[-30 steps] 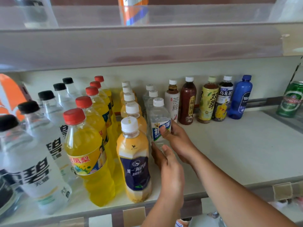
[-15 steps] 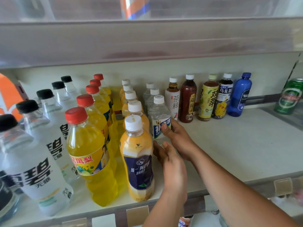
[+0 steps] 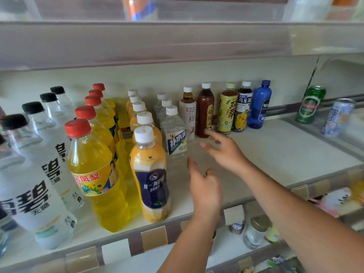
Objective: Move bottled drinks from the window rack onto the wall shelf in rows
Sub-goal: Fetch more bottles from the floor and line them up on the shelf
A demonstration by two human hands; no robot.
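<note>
The clear water bottle (image 3: 175, 141) stands upright on the wall shelf (image 3: 279, 154). It is at the front of its row, just right of the orange milk-tea bottles (image 3: 150, 174). The left hand (image 3: 204, 190) and right hand (image 3: 224, 152) hover near its right side, fingers spread loosely and gripping nothing.

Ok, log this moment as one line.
clear bottle: upright, front of its row on shelf | left hand: open, beside it | right hand: open, empty | status: bottle placed
</note>
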